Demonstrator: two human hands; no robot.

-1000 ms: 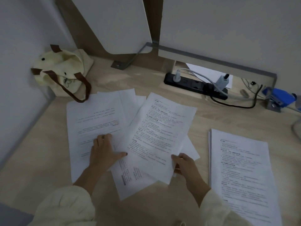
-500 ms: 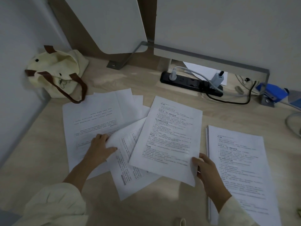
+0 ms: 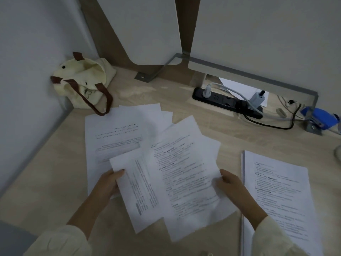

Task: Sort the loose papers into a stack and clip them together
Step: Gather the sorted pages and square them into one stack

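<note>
loose printed sheets (image 3: 118,137) are lying fanned out and overlapping on the left of the bench (image 3: 42,182). the front sheets (image 3: 184,174), two of them, are sitting crooked on top. a squared-up stack (image 3: 276,191) is lying flat on the right, apart from the rest.

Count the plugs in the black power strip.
3. A white plug at the left end of the power strip; a black plug near its right end; a grey adapter right beside that black plug. The cables could hide another.
</note>
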